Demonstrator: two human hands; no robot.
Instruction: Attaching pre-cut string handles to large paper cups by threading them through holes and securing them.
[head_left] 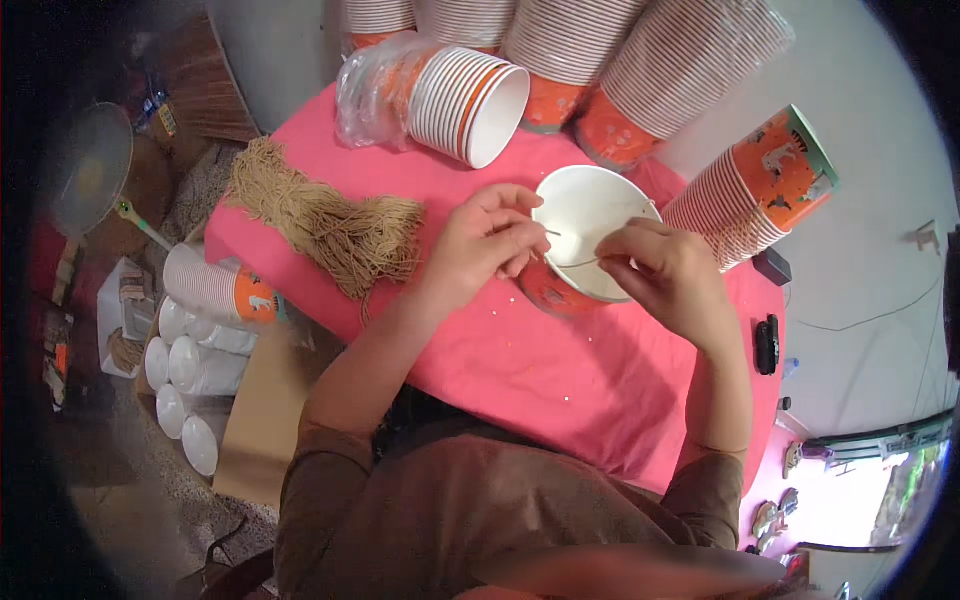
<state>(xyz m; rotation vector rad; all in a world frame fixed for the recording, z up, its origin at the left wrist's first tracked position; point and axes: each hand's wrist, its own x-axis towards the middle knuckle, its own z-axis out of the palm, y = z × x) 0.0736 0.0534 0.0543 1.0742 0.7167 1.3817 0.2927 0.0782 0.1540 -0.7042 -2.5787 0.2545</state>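
In the head view, a paper cup (585, 232) with a white inside and an orange outside lies tilted on a pink-covered bench (520, 360), its open mouth facing up toward the camera, just right of the picture's centre. The left hand (487, 245) sits at the cup's 9 o'clock, fingers curled and pinched together on the end of a thin string (572, 264) that crosses the cup's lower rim. The right hand (665, 270) rests at the cup's 4 o'clock, touching the rim, fingertips closed on the other part of the same string.

At 9 o'clock from the left hand lies a bundle of tan strings (330, 220) on the bench. At 12 o'clock, a stack of cups in a clear plastic sleeve (450, 95) lies on its side, with more stacks behind it. At 3 o'clock from the cup lies another stack of orange cups (760, 185). Off the bench at 8 o'clock, further cup stacks (205, 330) lie beside a cardboard box.
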